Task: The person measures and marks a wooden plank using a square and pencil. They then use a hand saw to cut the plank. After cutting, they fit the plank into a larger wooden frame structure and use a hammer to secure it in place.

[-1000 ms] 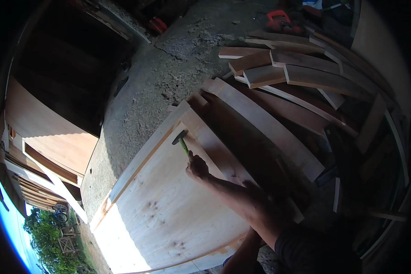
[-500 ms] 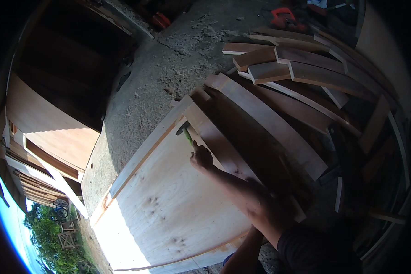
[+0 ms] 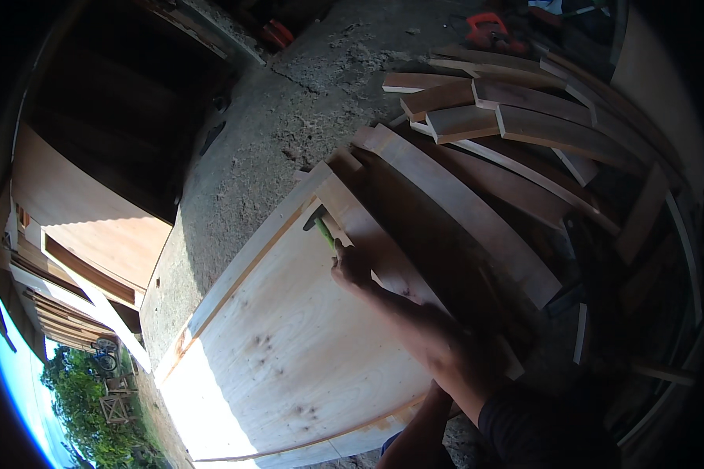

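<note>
My right hand [image 3: 351,268] is closed around the green handle of a hammer [image 3: 323,227]. The hammer's dark head is at the far inner corner of a pale plywood panel [image 3: 289,336], where two edge strips meet. One of these, a wide board [image 3: 371,234], stands along the panel's right side, close beside my right hand and forearm. Another forearm [image 3: 418,434], seemingly my left, comes up from the lower edge and passes behind the right one. The left hand and what it touches are hidden there.
Several loose boards [image 3: 551,133] lie piled at the far right, with a long plank [image 3: 465,215] between them and the panel. A red tool [image 3: 489,31] sits beyond on rough concrete [image 3: 250,148]. More plywood [image 3: 86,211] leans at left, near sunlit greenery.
My right hand and the hammer have shifted slightly to the right. The panel and boards keep their places.
</note>
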Demonstrator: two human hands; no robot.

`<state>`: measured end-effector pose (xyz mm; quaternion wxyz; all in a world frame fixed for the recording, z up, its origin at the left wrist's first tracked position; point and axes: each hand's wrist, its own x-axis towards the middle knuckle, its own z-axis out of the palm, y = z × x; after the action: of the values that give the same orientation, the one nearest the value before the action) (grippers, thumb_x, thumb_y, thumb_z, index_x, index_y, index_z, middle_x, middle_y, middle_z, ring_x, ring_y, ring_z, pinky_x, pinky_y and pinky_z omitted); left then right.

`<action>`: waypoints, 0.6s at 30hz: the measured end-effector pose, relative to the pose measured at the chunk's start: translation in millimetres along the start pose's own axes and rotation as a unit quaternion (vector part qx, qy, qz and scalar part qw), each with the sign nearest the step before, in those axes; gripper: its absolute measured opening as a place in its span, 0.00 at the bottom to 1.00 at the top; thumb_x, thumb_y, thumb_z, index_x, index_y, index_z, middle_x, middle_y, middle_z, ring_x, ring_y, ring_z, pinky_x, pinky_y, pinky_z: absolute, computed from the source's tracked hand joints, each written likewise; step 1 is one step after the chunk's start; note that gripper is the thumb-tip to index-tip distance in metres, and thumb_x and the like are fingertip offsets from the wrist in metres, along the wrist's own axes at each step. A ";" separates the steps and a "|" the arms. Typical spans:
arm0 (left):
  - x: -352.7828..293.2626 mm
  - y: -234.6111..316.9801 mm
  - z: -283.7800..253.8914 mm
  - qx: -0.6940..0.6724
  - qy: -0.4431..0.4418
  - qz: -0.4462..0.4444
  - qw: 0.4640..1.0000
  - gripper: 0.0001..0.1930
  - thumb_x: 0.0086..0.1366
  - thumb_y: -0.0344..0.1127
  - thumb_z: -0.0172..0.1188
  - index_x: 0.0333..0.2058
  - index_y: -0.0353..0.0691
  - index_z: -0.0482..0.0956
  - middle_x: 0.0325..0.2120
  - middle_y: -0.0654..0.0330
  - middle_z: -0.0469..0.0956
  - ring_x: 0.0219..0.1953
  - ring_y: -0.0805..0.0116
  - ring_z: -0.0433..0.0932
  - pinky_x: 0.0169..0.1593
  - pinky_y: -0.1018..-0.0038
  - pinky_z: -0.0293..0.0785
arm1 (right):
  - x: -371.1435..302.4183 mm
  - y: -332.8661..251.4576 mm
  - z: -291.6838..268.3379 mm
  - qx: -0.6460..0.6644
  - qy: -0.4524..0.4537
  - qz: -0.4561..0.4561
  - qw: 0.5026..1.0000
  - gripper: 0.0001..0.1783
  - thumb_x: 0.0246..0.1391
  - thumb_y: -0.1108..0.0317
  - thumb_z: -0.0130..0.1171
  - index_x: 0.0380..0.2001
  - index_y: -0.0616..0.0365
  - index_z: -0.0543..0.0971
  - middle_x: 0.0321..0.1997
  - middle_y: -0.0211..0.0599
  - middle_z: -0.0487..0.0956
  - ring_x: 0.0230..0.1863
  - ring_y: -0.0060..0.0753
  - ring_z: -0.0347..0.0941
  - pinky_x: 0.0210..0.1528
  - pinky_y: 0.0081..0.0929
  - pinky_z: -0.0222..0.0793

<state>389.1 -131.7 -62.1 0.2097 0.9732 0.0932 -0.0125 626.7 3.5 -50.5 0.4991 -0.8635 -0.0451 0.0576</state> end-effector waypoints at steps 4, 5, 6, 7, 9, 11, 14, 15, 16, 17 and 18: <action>3.1 -2.9 -2.2 -0.001 0.005 -0.007 1.000 0.41 0.67 0.54 0.53 0.71 0.38 0.53 0.71 0.36 0.46 0.73 0.39 0.47 0.74 0.53 0.45 | -19.7 -6.7 7.2 -0.010 -0.022 -0.013 1.000 0.29 0.58 0.65 0.59 0.61 0.64 0.69 0.37 0.53 0.78 0.39 0.52 0.79 0.42 0.48 0.76; 2.1 -3.3 -2.7 -0.001 0.004 -0.008 1.000 0.41 0.67 0.54 0.53 0.71 0.38 0.53 0.71 0.36 0.46 0.73 0.39 0.47 0.74 0.53 0.45 | -14.2 -4.4 2.8 -0.003 -0.029 -0.026 0.999 0.30 0.58 0.65 0.59 0.62 0.63 0.68 0.37 0.53 0.78 0.39 0.52 0.79 0.41 0.48 0.76; 3.9 -3.8 -2.3 -0.001 0.006 -0.009 1.000 0.41 0.67 0.54 0.53 0.71 0.38 0.53 0.71 0.37 0.46 0.73 0.39 0.47 0.74 0.53 0.45 | -9.7 -3.5 -0.2 0.004 -0.035 -0.040 0.999 0.31 0.58 0.65 0.59 0.63 0.63 0.67 0.37 0.53 0.78 0.39 0.53 0.79 0.41 0.48 0.76; 3.7 -3.6 -2.0 -0.002 0.006 -0.010 1.000 0.41 0.67 0.54 0.53 0.71 0.38 0.53 0.71 0.37 0.46 0.73 0.39 0.47 0.74 0.54 0.46 | -8.5 -6.3 0.6 0.008 0.015 -0.004 1.000 0.31 0.58 0.65 0.59 0.64 0.62 0.66 0.38 0.53 0.78 0.39 0.53 0.79 0.42 0.48 0.76; 4.9 -1.2 -1.6 -0.003 0.006 -0.008 1.000 0.41 0.67 0.54 0.53 0.71 0.38 0.53 0.71 0.37 0.46 0.73 0.39 0.47 0.74 0.54 0.46 | -14.1 -10.9 5.4 -0.006 -0.007 0.012 1.000 0.31 0.58 0.65 0.60 0.63 0.63 0.68 0.38 0.53 0.78 0.39 0.52 0.79 0.42 0.47 0.75; 6.2 -0.2 -2.4 -0.005 0.007 -0.008 1.000 0.41 0.67 0.54 0.53 0.71 0.38 0.54 0.71 0.37 0.46 0.73 0.40 0.47 0.74 0.54 0.46 | -15.4 -8.2 3.5 -0.008 -0.041 -0.007 0.999 0.31 0.58 0.64 0.60 0.62 0.65 0.68 0.38 0.54 0.78 0.40 0.52 0.78 0.43 0.46 0.75; 2.1 8.8 -1.1 -0.012 0.005 -0.001 1.000 0.41 0.67 0.54 0.53 0.71 0.38 0.54 0.71 0.37 0.46 0.73 0.40 0.47 0.74 0.55 0.47 | -10.2 2.4 -12.3 0.009 -0.002 -0.007 1.000 0.31 0.58 0.65 0.59 0.62 0.65 0.68 0.39 0.55 0.78 0.41 0.53 0.78 0.43 0.46 0.75; -0.5 15.5 1.3 -0.016 0.000 0.006 1.000 0.41 0.67 0.54 0.53 0.71 0.38 0.54 0.71 0.37 0.46 0.73 0.40 0.47 0.74 0.55 0.47 | -10.4 4.5 -19.6 0.017 0.005 0.016 1.000 0.32 0.59 0.64 0.59 0.64 0.64 0.67 0.38 0.55 0.78 0.41 0.51 0.78 0.43 0.45 0.75; -4.1 22.6 3.7 -0.020 -0.003 0.015 1.000 0.41 0.67 0.54 0.53 0.71 0.38 0.54 0.71 0.37 0.46 0.73 0.40 0.47 0.74 0.56 0.47 | -9.7 5.1 -27.8 0.066 0.024 -0.005 0.998 0.31 0.59 0.63 0.59 0.64 0.64 0.68 0.38 0.53 0.79 0.40 0.49 0.79 0.42 0.44 0.76; -4.9 25.8 6.6 -0.025 -0.005 0.019 0.999 0.41 0.67 0.54 0.53 0.71 0.38 0.54 0.71 0.37 0.46 0.73 0.40 0.47 0.74 0.56 0.47 | -20.6 7.5 -34.3 0.112 0.034 -0.017 0.993 0.31 0.60 0.62 0.58 0.63 0.64 0.68 0.37 0.51 0.80 0.40 0.47 0.80 0.41 0.43 0.76; -1.6 1.5 4.4 -0.006 0.008 -0.006 1.000 0.41 0.67 0.54 0.53 0.71 0.38 0.54 0.71 0.37 0.46 0.73 0.40 0.47 0.74 0.56 0.47 | -41.7 -7.9 -18.2 0.185 0.016 -0.033 0.982 0.30 0.61 0.61 0.58 0.63 0.64 0.69 0.37 0.50 0.81 0.40 0.45 0.80 0.41 0.42 0.77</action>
<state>387.9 -135.1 -65.3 0.2146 0.9714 0.1011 -0.0058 587.9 -13.8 -32.4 0.6522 -0.7554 -0.0542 0.0343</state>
